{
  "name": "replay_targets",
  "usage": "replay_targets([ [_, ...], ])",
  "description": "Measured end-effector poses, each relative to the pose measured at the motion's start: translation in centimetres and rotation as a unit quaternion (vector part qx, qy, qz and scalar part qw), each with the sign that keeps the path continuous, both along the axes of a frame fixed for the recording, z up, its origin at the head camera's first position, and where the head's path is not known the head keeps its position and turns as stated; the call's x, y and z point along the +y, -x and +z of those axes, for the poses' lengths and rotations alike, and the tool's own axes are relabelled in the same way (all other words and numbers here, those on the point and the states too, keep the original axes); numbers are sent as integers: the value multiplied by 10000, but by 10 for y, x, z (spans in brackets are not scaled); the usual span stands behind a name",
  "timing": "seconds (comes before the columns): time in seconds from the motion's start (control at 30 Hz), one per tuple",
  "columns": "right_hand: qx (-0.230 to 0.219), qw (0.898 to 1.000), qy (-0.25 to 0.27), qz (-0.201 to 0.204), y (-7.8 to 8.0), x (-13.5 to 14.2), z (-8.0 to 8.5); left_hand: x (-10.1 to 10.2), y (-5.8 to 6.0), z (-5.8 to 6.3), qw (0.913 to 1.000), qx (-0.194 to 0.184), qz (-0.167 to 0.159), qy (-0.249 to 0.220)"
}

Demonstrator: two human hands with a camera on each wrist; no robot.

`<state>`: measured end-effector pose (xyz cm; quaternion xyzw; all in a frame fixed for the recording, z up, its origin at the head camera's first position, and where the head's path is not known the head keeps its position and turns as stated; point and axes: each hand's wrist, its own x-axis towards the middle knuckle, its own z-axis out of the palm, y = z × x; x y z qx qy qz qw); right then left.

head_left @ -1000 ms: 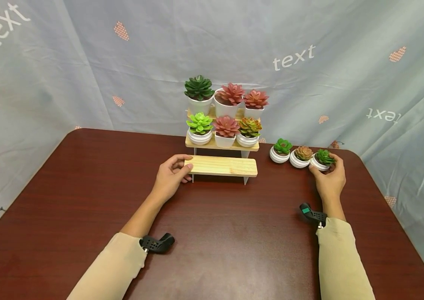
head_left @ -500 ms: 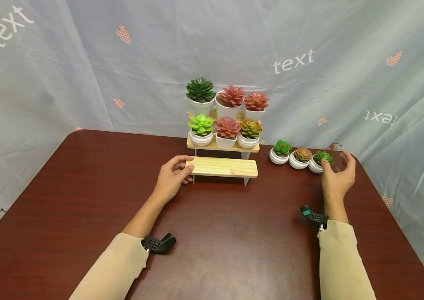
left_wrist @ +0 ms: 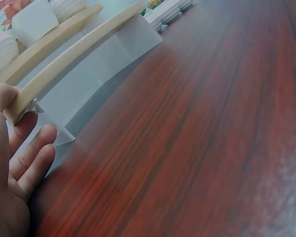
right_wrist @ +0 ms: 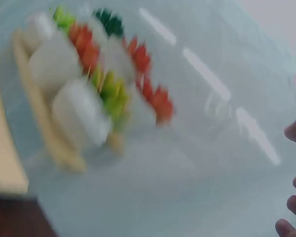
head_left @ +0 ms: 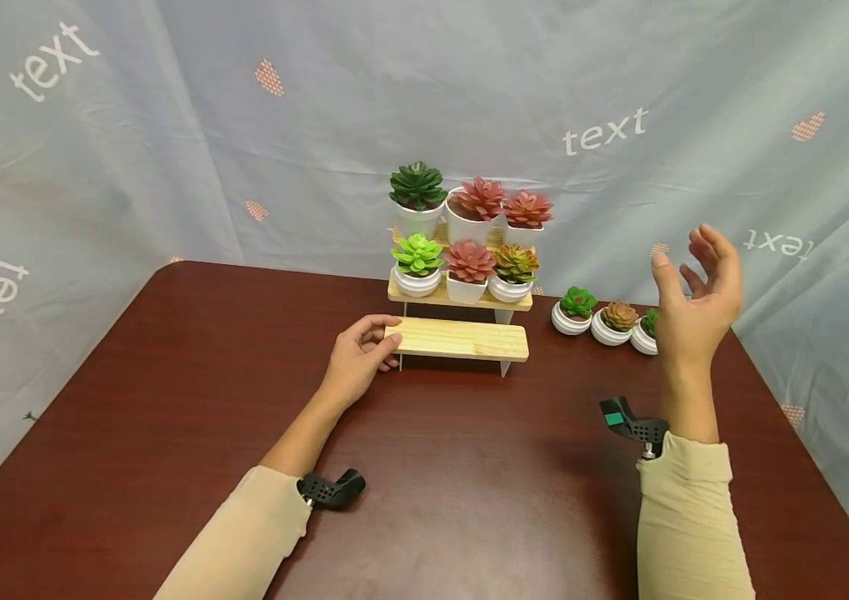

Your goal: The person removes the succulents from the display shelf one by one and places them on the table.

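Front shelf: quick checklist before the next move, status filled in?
1. Left hand grips the left end of the front shelf: ok.
2. Right hand free: ok, raised and holding nothing.
3. Three plants on the middle shelf upright: ok.
4. Rightmost small pot in full view: not ok, partly hidden behind the right hand in the head view.
5. Right wrist view sharp: not ok, the plants are blurred.
6. White support firmly fixed under the front shelf: cannot tell, the joint isn't clear.
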<state>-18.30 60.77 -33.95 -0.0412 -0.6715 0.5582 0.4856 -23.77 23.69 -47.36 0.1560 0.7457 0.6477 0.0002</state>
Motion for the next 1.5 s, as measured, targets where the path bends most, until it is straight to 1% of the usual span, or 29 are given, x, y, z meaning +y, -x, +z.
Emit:
replay_targets([
  [0.07,233,9995,32,199,1,-13,12,1,0,0,10000,-9,15,-21],
  [0.17,454,9982,84,391,2,-32,27,2,-2,-1,10000,-40,14,-44],
  [0.27,574,9972,97,474,4,-49,35,3,-4,-2,10000,-60,-18,-52],
  [0.33,647,9964,47,544,6,-59,36,4,-4,-2,10000,-71,-22,-54],
  [0.4,702,9956,82,619,7,-66,33,6,-5,-3,9999,-81,-33,-64],
  [0.5,744,9949,17,687,9,-71,24,8,-4,-2,9999,-60,-83,-61],
  [0.6,689,9945,-110,784,11,-74,17,9,-3,-2,9999,-11,-120,-27],
  [0.73,493,9933,-349,982,15,-77,11,6,-3,-1,10000,17,-56,-2],
  [0.93,99,9922,-622,1073,23,-78,2,6,-3,2,10000,9,-96,-2],
  [1.0,-98,9914,-752,1069,19,-84,4,6,-2,1,10000,12,-81,0],
  [1.03,-204,9906,-817,1080,18,-87,5,6,-2,1,10000,11,-62,-2],
  [1.17,-508,9860,-1107,1135,22,-91,-3,4,-1,1,10000,8,-23,29],
  [1.27,-622,9812,-1335,1248,35,-84,-19,3,0,1,10000,17,-8,59],
  [1.3,-674,9794,-1393,1294,37,-84,-22,2,0,1,10000,29,-1,78],
  [1.5,-1000,9695,-1699,1456,43,-83,-35,0,2,-1,9999,70,32,136],
])
